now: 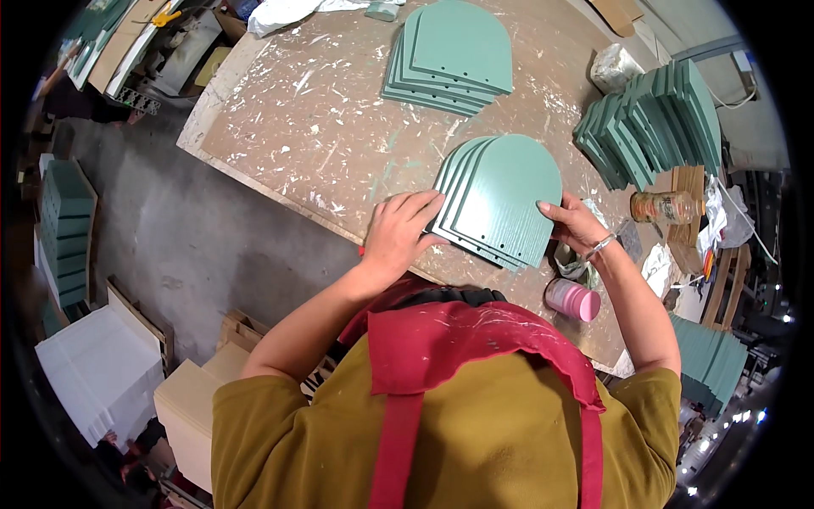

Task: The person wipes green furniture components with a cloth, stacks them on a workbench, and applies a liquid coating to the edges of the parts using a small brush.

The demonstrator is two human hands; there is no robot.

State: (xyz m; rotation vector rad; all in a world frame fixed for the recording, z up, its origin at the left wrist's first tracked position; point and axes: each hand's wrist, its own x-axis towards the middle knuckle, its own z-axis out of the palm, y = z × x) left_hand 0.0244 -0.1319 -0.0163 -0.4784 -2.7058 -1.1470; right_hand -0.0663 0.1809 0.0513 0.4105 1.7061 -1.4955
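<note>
A fanned stack of several green arch-topped panels point(504, 199) lies on the paint-splattered worktable point(305, 127) in front of me. My left hand point(398, 233) grips the stack's lower left edge, fingers curled over the panels. My right hand point(577, 222) presses the stack's right edge, with a bracelet at the wrist. The top panel has small holes along its straight bottom edge.
A second stack of green arched panels point(449, 55) lies farther back on the table. Green boards point(653, 127) stand on edge at the right, near a jar point(666, 206). A pink tub point(572, 299) sits by the table's near edge. White boards point(102, 365) and green pieces point(68, 229) rest on the floor at left.
</note>
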